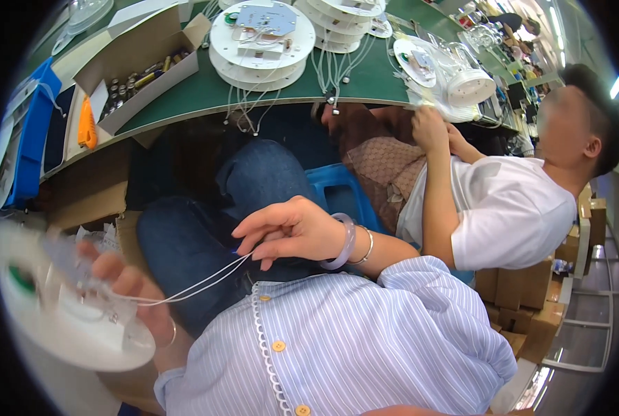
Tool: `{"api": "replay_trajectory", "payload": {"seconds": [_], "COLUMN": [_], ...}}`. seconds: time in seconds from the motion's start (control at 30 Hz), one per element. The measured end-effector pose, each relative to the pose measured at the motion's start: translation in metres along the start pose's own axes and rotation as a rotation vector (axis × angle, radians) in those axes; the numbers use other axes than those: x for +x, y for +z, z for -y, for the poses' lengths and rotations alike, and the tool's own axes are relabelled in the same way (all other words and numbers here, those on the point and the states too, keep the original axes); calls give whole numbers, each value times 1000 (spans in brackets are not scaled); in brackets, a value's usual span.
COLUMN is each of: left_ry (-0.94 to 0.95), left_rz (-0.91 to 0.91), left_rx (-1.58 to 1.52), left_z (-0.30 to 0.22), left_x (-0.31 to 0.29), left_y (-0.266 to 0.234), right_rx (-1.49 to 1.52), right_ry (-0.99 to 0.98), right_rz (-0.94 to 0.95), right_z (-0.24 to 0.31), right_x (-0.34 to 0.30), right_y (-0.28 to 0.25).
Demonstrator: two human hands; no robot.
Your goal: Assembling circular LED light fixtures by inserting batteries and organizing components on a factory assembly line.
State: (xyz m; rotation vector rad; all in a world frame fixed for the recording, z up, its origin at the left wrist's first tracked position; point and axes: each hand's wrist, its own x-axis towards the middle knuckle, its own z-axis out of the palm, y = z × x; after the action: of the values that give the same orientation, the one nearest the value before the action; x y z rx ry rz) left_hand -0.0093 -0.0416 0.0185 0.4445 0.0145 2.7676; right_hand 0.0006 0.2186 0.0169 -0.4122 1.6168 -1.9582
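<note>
At the lower left, my left hand [137,295] grips a white round plate [80,340] by its inner side. The plate is tilted and smeared by motion; a green part and a grey board-like piece show on its face. Two thin white wires [197,286] run from it across my lap. Their far ends reach my right hand [288,232], whose thumb and fingertips are pinched together on them. A small dark blue bit shows at those fingertips, too small to make out.
On the green table [157,114] stand an open box of batteries [105,66], an orange cutter knife [87,123] and stacked white plates with dangling wires [262,62]. A blue bin [35,139] is at left. A co-worker [503,201] sits close on my right, hands on white parts.
</note>
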Motion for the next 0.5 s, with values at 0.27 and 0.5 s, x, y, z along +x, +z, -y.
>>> {"api": "replay_trajectory", "payload": {"seconds": [0.27,0.5], "left_ry": [-542,-673], "left_rz": [-168,-374], "left_rx": [-472,-648], "left_z": [43,59], "left_x": [26,22], "left_y": [-36,-41], "right_rx": [-410,-273], "right_ry": [-315,-423], "right_rz": [-315,-288], "right_z": [15,34], "right_x": [27,55], "right_y": [-22,-38]}}
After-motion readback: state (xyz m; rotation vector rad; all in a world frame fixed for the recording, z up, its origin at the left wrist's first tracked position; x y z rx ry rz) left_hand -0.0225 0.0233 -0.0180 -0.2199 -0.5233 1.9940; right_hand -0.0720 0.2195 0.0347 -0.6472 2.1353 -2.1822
